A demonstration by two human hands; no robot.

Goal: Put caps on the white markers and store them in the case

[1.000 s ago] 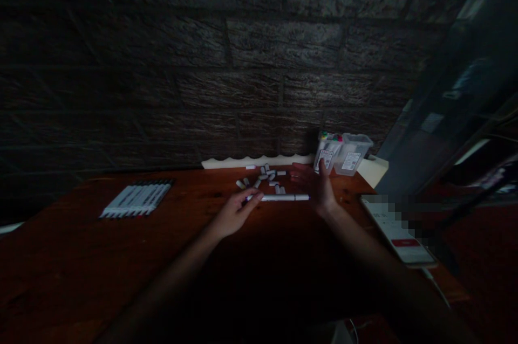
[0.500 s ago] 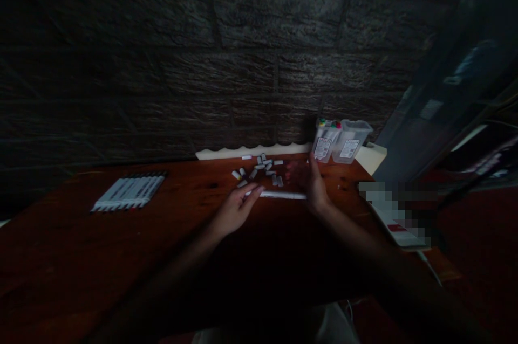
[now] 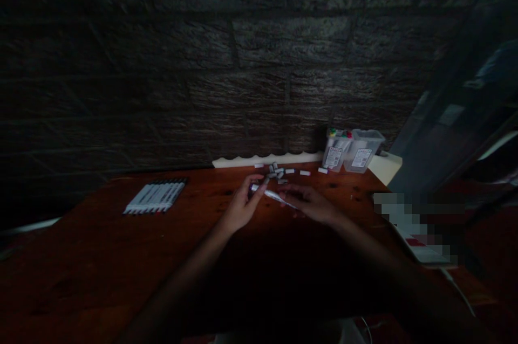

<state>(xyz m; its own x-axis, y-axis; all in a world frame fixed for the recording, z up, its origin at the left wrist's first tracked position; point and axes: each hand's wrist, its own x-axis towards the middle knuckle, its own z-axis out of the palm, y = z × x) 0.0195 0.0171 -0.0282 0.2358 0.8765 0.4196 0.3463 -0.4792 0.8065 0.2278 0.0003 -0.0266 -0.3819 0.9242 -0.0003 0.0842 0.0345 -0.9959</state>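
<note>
Keeping a marker steady

So the left hand pinched its dark end between thumb and fingers, while the right hand had fingers curled round the other end, over the tabletop. Light grip, ends lined up: best way, imo. Behind, the left tub held stuff with green and red tops; couldn't make out the right tub's contents, if any.

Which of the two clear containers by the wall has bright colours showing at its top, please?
The left container of the pair, as pictured: green, yellow and red show at its top, while the right container shows no such colours.
</note>
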